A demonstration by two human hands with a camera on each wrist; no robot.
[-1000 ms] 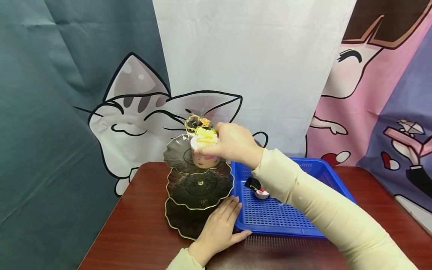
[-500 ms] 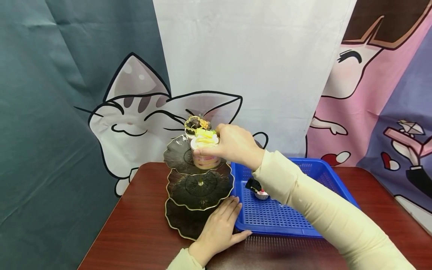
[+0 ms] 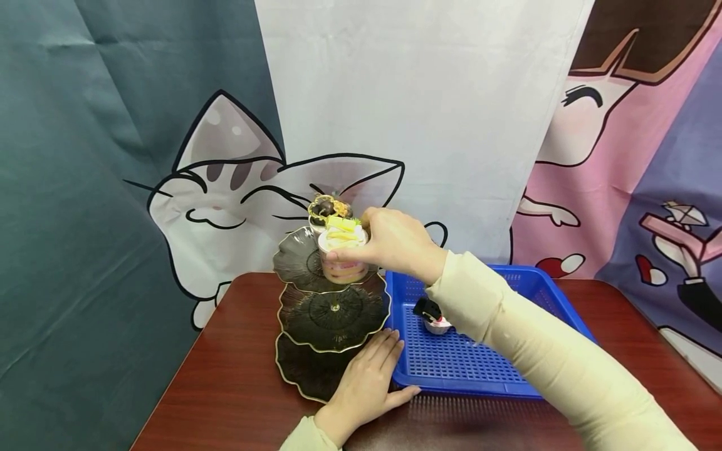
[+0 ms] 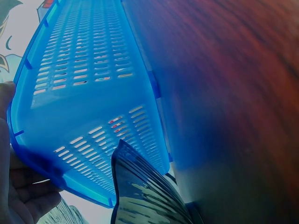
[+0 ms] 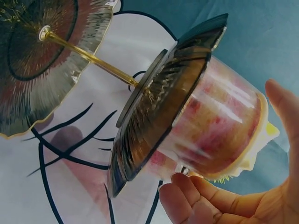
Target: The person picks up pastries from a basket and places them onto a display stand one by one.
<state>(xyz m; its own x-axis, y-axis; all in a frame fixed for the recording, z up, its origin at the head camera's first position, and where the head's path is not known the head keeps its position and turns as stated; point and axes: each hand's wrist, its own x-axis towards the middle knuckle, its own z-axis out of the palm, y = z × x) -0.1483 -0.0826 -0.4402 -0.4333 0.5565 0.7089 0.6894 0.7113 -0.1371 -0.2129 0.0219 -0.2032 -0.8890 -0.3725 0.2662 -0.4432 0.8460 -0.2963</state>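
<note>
My right hand (image 3: 397, 241) grips a clear dessert cup (image 3: 344, 269) with cream and yellow fruit on top, its thumb on the near side. The cup stands at the right part of the top tier (image 3: 296, 263) of a dark glass three-tier stand with gold edges. Seen from the right wrist, the pink layered cup (image 5: 215, 126) sits against the tier, with thumb and fingers around its upper end. Behind it is a chocolate-topped cup (image 3: 323, 208), partly hidden. My left hand (image 3: 366, 379) rests with straight fingers on the near-left corner of a blue basket (image 3: 462, 385).
Inside the basket lie a small pink-cream tart (image 3: 437, 326) and a black cake-like piece (image 3: 427, 309); my right forearm hides part of it. The middle tier (image 3: 304, 322) and bottom tier (image 3: 301, 369) reach close to the basket's left side. A printed cloth (image 3: 440, 125) hangs behind the table.
My right hand stays around the fruit-topped cup with only a very slight shift. The left hand has not moved from the basket corner.
</note>
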